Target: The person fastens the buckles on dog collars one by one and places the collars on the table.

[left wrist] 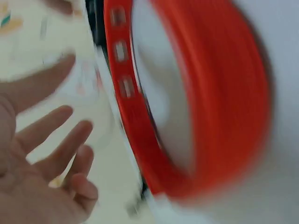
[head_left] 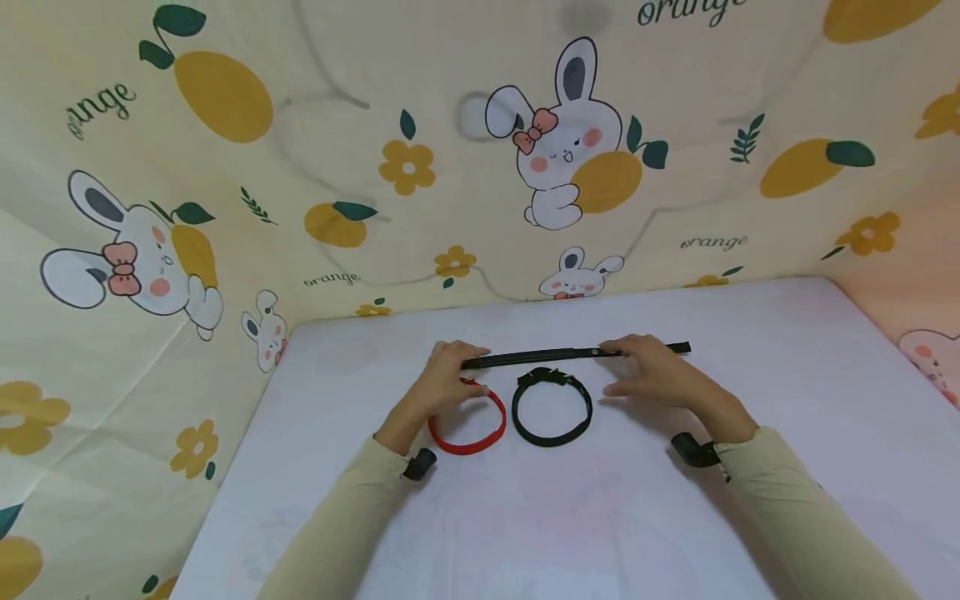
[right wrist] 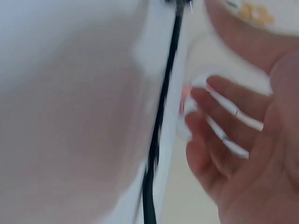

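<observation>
A red collar [head_left: 468, 448], fastened in a ring, lies on the white table under my left hand [head_left: 441, 379]. That hand's fingertips are at the left end of a straight black strap [head_left: 525, 357], its thumb over the red ring. In the left wrist view its fingers are spread and relaxed beside the red collar [left wrist: 224, 93], which has small slots. Right of it lies a black collar [head_left: 551, 440], also looped, its buckle at the far side. My right hand [head_left: 656, 375] is over the strap's right part, fingers loosely bent with nothing between them in the right wrist view.
The white tabletop [head_left: 510, 525] stretches toward me and to both sides. Behind it hangs a cream cloth [head_left: 450, 67] printed with rabbits, oranges and flowers. Both wrists wear a small black camera, the right one [head_left: 693, 451] close above the table.
</observation>
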`<state>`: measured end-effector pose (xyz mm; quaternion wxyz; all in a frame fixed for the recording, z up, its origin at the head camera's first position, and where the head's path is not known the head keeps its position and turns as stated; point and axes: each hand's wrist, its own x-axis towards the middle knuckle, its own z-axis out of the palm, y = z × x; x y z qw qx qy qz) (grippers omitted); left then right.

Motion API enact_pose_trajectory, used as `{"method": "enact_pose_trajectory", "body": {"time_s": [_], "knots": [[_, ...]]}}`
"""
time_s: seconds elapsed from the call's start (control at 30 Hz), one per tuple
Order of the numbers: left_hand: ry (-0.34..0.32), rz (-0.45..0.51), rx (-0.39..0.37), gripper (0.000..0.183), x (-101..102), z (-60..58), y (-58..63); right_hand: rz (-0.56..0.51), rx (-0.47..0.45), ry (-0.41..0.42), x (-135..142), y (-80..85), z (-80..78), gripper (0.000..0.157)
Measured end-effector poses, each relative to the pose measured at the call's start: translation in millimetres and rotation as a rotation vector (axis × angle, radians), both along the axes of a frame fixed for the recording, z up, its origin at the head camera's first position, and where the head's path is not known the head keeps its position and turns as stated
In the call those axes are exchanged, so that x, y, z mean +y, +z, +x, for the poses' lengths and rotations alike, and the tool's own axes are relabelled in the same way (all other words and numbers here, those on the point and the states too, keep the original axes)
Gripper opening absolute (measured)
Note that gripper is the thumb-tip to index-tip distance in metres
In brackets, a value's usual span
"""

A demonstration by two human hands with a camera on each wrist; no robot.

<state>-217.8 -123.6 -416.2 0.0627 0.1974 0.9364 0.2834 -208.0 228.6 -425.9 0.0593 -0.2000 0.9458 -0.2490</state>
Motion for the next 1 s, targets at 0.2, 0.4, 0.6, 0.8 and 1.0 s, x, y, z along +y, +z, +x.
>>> {"method": "enact_pose_trajectory", "body": {"time_s": [0.2, 0.4, 0.6, 0.8, 1.0], "knots": [[0.244, -0.015, 0.054, 0.047, -44.6, -13.8, -9.7, 0.19, -0.025, -0.211, 57.8, 5.6, -8.7, 0.059], [0.27, 0.003, -0.073, 0.04, -53.5, -24.9, -20.2, 0.151, -0.087, -0.275, 88.7, -3.7, -14.4, 0.044], [0.289, 0.035, -0.111, 0.026, -54.6, -28.8, -24.7, 0.005, -0.112, -0.258, 95.8, -5.8, -14.7, 0.036], [0.333, 0.069, -0.072, 0.029, -59.5, -29.2, -25.2, -0.281, -0.106, -0.225, 93.8, 2.5, -10.9, 0.044], [0.414, 0.223, -0.164, 0.029, -67.1, -30.3, -30.8, -0.444, -0.116, -0.19, 74.2, 1.0, -12.5, 0.041]]}}
